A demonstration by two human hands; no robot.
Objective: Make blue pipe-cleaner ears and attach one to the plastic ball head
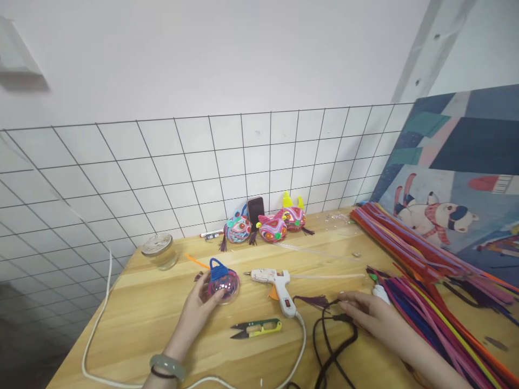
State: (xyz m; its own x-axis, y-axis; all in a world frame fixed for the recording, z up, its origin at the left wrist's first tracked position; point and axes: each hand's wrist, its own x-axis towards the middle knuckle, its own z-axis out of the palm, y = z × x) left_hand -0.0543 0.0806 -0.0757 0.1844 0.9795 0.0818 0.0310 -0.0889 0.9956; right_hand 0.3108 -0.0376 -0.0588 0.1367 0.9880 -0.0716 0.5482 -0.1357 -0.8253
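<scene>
My left hand [207, 297] is closed around a clear plastic ball [227, 289] topped with a coiled blue pipe-cleaner cap and loop [218, 269]. Pink and purple strands show around the ball. Over at the right, my right hand [367, 313] has its fingertips together at a thin black cord [330, 304], beside a dark purple tassel [311, 300]. Between the hands lies a white hot glue gun [279, 285], its nozzle pointing left. Yellow-handled thread snips [256, 328] rest below it.
Three colourful wrapped animal ornaments [272, 229] and a phone [255, 209] stand at the back. A lidded glass jar [160, 251] is at left. Bundles of pipe cleaners [430, 319] cover the right side. A white cable [298, 346] crosses the front; a wire grid [194, 178] backs the wooden table.
</scene>
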